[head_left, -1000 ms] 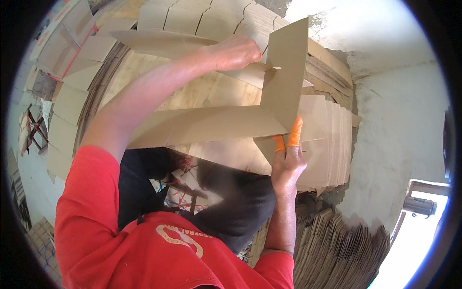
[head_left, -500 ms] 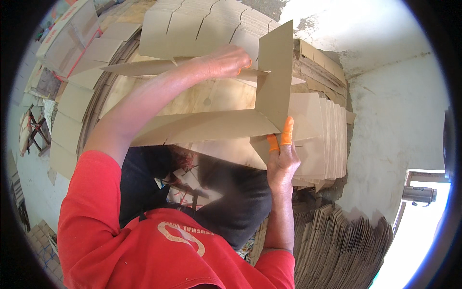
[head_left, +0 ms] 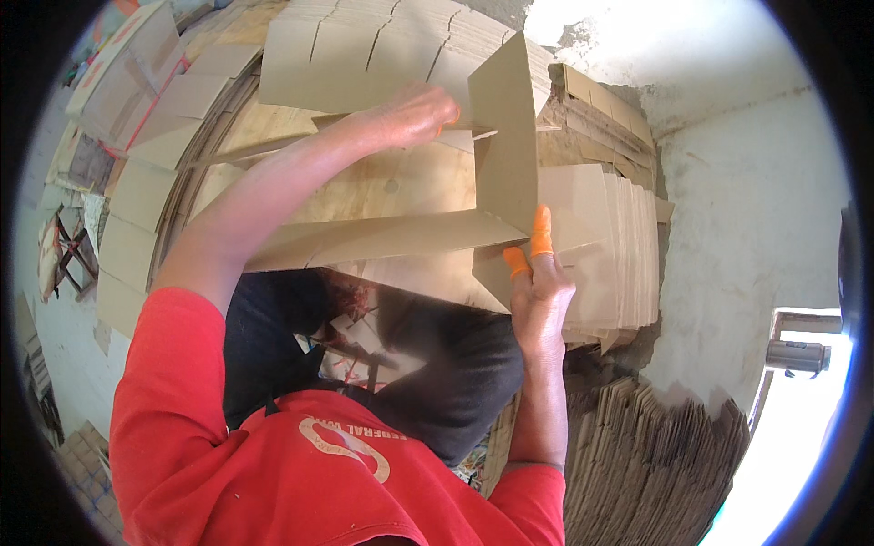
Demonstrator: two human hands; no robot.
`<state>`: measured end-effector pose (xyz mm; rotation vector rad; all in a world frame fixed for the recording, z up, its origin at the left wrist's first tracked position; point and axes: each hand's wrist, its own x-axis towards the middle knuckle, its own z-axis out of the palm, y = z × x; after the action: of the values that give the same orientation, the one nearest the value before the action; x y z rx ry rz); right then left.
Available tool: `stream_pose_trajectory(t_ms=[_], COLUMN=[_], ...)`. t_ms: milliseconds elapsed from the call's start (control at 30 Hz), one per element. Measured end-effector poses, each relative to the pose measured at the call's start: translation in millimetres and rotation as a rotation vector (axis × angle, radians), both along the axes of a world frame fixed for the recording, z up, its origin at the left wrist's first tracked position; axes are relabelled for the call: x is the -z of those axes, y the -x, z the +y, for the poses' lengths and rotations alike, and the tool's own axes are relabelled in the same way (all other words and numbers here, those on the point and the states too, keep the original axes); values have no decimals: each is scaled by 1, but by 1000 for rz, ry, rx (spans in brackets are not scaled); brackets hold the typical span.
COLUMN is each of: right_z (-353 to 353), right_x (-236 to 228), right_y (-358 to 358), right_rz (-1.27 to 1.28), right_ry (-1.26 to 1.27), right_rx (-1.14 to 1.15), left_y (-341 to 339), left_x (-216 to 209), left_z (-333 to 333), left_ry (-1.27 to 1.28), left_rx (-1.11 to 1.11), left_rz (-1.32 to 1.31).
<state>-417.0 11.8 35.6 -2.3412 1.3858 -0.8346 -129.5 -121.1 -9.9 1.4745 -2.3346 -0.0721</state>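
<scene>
My left hand [head_left: 421, 115] is closed around the far long cardboard strip [head_left: 332, 119], most of which my forearm hides. An upright cardboard cross strip [head_left: 506, 136] stands at the right, with the far strip meeting it at a slit. Its lower end meets a near long cardboard strip [head_left: 382, 238], which runs left across the board. With orange covers on its thumb and finger, my right hand [head_left: 543, 289] pinches the corner where the cross strip and near strip join. The hidden inner fingers leave it unclear which strip each one presses.
A wooden board [head_left: 391, 182] lies beneath the strips. A stack of slit cardboard sheets [head_left: 364, 55] stands behind, with another stack [head_left: 592, 246] on the right. More cardboard sheets [head_left: 137, 196] line the left. Many cardboard pieces [head_left: 646, 464] stand on edge at lower right, near the wall.
The cross strip has shifted left at its top, and the far strip has turned more edge-on. My left hand has moved slightly left; my right hand has moved slightly up and right.
</scene>
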Motion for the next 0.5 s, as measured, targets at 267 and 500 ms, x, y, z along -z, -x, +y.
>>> stream_pose_trajectory(t_ms=[267,500], right_z=[-9,-12], right_x=[-4,-9], right_y=[-4,-4], right_rz=[48,16], right_ry=[54,10], right_rx=[1,-67], left_y=[9,2], left_x=[-10,9], left_z=[11,6], left_ry=[-2,-34], left_rx=[55,35], left_rz=[51,121])
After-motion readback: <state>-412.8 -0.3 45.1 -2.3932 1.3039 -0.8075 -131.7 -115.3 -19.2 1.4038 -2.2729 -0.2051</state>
